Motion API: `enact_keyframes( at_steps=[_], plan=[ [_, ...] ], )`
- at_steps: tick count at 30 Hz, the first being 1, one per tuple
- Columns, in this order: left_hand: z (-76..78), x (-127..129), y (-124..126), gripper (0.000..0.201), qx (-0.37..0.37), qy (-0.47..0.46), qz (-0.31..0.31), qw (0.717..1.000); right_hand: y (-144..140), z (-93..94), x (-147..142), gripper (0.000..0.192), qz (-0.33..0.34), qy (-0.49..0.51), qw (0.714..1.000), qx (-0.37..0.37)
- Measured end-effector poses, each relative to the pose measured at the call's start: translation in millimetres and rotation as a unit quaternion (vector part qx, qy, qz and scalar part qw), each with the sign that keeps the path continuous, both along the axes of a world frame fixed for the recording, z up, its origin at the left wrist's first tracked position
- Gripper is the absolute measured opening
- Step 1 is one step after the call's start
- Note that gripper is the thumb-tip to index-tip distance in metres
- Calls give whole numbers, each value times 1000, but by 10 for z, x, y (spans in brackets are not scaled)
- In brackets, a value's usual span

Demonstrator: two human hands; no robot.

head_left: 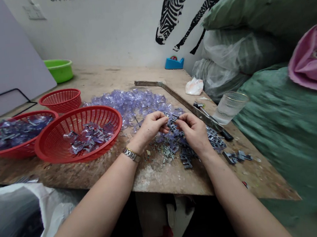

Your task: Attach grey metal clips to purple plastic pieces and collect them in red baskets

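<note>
Over the pile in the middle of the table, my left hand (155, 124) and my right hand (195, 130) are close together, fingertips pinched. Between the right thumb and fingers is a small dark grey plastic part (176, 118). What the left fingers grip is too small to make out. Beneath and beside my right hand lie dark grey slotted plastic parts (187, 157). Small metal pins (168, 153) are scattered below the left hand. Behind both hands spreads a heap of clear purplish suction cups (131, 100).
Left stand a red basket (44, 151) of assembled pieces, another filled red basket (53, 114) and a smaller red basket (60, 100). A metal bar (179, 99) with a black handle lies diagonally. A glass (229, 107) stands near green sacks (282, 113) at the right.
</note>
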State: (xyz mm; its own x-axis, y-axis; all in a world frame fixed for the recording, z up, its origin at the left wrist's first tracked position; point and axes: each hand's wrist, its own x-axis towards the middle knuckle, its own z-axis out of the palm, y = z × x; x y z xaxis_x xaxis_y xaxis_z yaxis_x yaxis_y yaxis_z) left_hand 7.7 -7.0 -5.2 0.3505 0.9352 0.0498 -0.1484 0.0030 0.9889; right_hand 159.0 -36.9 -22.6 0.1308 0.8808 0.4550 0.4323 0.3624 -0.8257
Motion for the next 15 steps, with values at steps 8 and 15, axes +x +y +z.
enact_keyframes(
  at_steps=[8,15],
  plan=[
    [-10,6,1,17,31,29,1,999,-31,34,-11,14,-20,-58,998,22],
    [-37,23,23,19,66,58,4,996,-41,54,-13,14,-36,-104,993,34]
  ],
)
